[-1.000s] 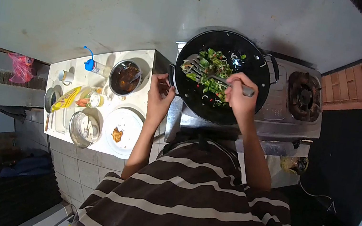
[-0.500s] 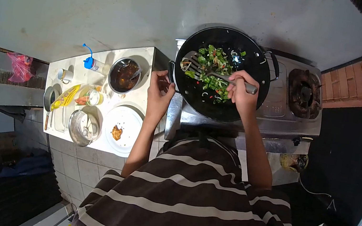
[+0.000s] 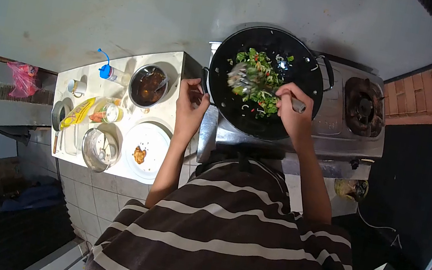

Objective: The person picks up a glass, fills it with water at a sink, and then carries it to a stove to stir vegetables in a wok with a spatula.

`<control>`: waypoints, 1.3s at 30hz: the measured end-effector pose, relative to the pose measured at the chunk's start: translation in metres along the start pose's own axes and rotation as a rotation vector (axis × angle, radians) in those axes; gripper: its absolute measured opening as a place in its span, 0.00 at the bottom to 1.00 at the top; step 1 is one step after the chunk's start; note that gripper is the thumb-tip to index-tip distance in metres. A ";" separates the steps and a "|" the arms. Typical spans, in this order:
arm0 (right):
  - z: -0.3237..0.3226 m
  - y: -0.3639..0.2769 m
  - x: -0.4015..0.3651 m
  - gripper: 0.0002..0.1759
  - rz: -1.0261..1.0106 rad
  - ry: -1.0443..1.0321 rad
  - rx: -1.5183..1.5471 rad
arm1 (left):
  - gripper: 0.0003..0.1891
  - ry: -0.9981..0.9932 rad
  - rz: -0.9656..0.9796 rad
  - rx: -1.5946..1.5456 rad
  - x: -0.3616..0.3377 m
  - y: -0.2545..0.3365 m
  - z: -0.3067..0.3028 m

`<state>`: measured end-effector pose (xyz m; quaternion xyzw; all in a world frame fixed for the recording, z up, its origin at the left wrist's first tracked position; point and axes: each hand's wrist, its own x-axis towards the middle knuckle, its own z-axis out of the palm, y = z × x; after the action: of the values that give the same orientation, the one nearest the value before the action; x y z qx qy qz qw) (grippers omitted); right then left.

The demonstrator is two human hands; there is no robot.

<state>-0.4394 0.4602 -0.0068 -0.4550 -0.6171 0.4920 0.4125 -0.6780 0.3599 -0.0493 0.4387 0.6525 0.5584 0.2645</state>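
A black wok [image 3: 306,67] stands on the left side of the stove. Chopped green vegetables with pale and red bits [image 3: 266,66] lie in its middle. Wrapped round the grip of a slotted spatula [image 3: 300,107], my right hand [image 3: 291,122] is over the wok's right part. The spatula's head is smeared by motion and lies among the vegetables at their left side. My left hand [image 3: 190,113] is closed on the wok's left handle [image 3: 205,75], which its fingers partly hide.
Right of the wok is a bare burner [image 3: 365,108] on the metal stove [image 3: 327,123]. The white counter [image 3: 178,68] at left carries a pot of dark sauce [image 3: 146,88], a white plate with brown food [image 3: 149,137], a metal bowl [image 3: 87,150], a yellow packet [image 3: 78,113] and a blue-capped bottle [image 3: 114,75].
The spatula's head has swept a little to the right into the greens, which are pushed together more. My left hand stays on the handle. The whole view has shifted slightly.
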 end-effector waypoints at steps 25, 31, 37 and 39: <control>-0.085 -0.067 0.000 0.09 -0.235 0.113 -0.407 | 0.19 -0.028 -0.022 0.023 -0.002 0.008 -0.001; -0.095 -0.043 0.077 0.11 -0.206 -0.026 -0.727 | 0.20 -0.006 0.020 0.063 0.000 0.004 -0.001; -0.077 -0.016 0.088 0.10 0.030 -0.564 -0.149 | 0.20 0.025 0.005 0.037 0.001 0.002 0.002; -0.084 -0.032 0.102 0.11 -0.104 -0.582 -0.222 | 0.20 0.017 0.001 0.034 0.000 0.001 0.002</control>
<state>-0.3886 0.5748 0.0458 -0.3054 -0.7814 0.5095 0.1911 -0.6763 0.3605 -0.0486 0.4387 0.6638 0.5512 0.2511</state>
